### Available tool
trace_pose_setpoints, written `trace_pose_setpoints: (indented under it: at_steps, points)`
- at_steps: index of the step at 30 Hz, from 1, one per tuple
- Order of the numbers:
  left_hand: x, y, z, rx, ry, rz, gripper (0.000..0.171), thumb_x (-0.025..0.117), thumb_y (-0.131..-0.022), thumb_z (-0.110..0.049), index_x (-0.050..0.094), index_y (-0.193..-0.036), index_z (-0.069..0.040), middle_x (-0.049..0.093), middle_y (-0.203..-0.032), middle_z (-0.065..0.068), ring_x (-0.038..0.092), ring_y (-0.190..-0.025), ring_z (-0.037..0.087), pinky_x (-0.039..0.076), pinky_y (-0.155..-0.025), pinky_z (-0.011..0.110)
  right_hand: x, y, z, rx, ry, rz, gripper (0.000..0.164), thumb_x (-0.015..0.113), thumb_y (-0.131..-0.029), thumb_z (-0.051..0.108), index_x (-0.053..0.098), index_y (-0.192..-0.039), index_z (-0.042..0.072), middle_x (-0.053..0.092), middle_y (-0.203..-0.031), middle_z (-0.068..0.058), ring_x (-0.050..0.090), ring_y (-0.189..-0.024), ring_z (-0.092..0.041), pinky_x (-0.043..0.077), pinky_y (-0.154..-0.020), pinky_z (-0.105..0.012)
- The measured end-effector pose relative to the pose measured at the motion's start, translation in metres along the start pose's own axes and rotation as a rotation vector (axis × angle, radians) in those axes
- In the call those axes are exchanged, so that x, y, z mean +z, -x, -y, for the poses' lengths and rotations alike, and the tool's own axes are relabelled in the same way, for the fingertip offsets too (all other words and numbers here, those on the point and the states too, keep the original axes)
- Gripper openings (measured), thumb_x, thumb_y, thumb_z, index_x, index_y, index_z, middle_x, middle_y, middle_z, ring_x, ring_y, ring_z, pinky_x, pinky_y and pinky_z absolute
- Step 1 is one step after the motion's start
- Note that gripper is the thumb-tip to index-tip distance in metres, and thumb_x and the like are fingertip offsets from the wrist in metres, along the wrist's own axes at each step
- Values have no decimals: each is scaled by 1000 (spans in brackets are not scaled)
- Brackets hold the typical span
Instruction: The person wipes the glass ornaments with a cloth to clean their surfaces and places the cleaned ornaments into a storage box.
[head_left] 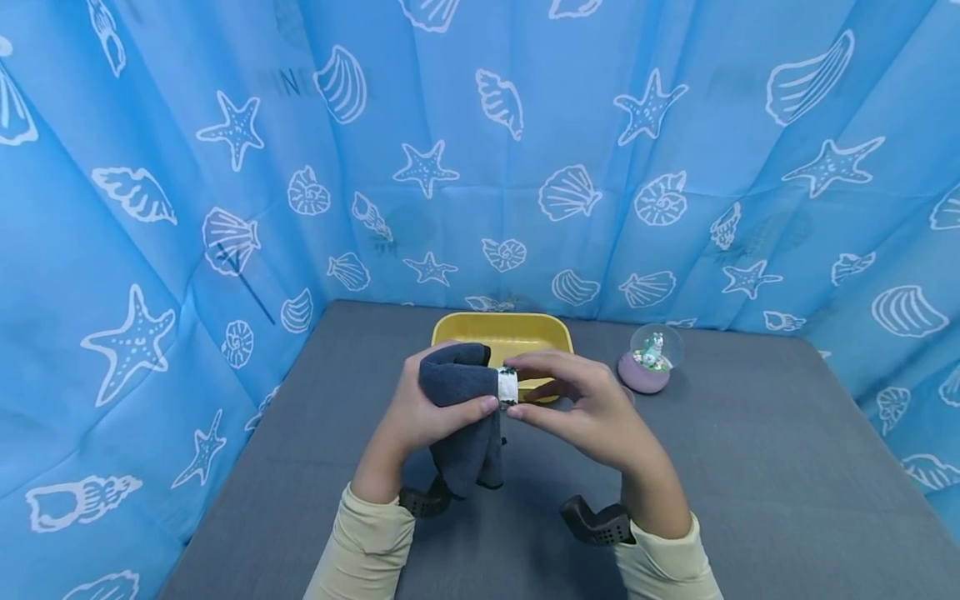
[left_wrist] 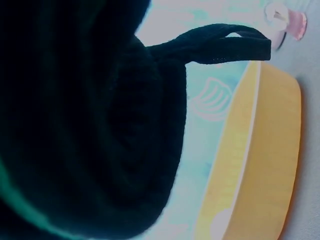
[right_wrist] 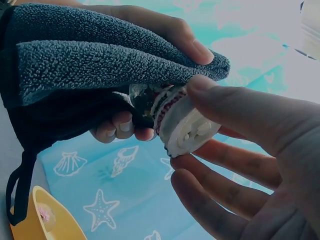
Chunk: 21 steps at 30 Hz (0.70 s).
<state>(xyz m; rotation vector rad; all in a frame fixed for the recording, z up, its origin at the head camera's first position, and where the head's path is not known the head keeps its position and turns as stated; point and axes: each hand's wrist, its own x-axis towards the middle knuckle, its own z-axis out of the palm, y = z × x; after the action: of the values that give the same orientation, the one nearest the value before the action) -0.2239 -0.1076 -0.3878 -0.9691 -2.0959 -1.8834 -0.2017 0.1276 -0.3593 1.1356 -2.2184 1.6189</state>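
Observation:
My left hand (head_left: 420, 408) grips a dark blue-grey terry cloth (head_left: 465, 446), folded over a small snow globe. In the right wrist view, the fingers of the left hand show above and below the cloth (right_wrist: 90, 62). My right hand (head_left: 585, 400) pinches the globe's white base (right_wrist: 192, 132) between thumb and fingertips. Part of its glass dome (right_wrist: 142, 97) shows at the cloth's edge; the rest is hidden inside the folds. Dark cloth (left_wrist: 100, 120) fills much of the left wrist view, with its hanging loop (left_wrist: 230, 50) sticking out.
A yellow bin (head_left: 502, 325) stands behind the hands, with a small pinkish round thing (right_wrist: 46, 214) inside. To its right sits another snow globe with a lilac base (head_left: 645, 375). A grey cloth covers the table (head_left: 300, 483); a blue shell-print curtain (head_left: 465, 208) hangs behind it.

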Motion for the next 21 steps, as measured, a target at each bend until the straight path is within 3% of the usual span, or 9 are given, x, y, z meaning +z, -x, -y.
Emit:
trace_pose_setpoints:
  at_steps: [13, 21]
  points:
    - [-1, -1, -2, 6, -35, -4, 47, 83, -76, -17, 64, -119, -15, 68, -109, 1, 65, -95, 20, 55, -85, 36, 0, 0, 2, 101, 56, 28, 43, 71, -90, 13, 60, -132, 16, 67, -122, -2, 70, -103, -19, 58, -84, -31]
    - [-2, 1, -2, 10, -57, -23, 49, 83, -76, -16, 64, -120, -18, 68, -111, 0, 65, -97, 19, 56, -86, 36, 2, -2, 2, 83, 27, 16, 47, 73, -88, 10, 59, -132, 18, 65, -126, -3, 68, -110, -18, 57, -88, -37]
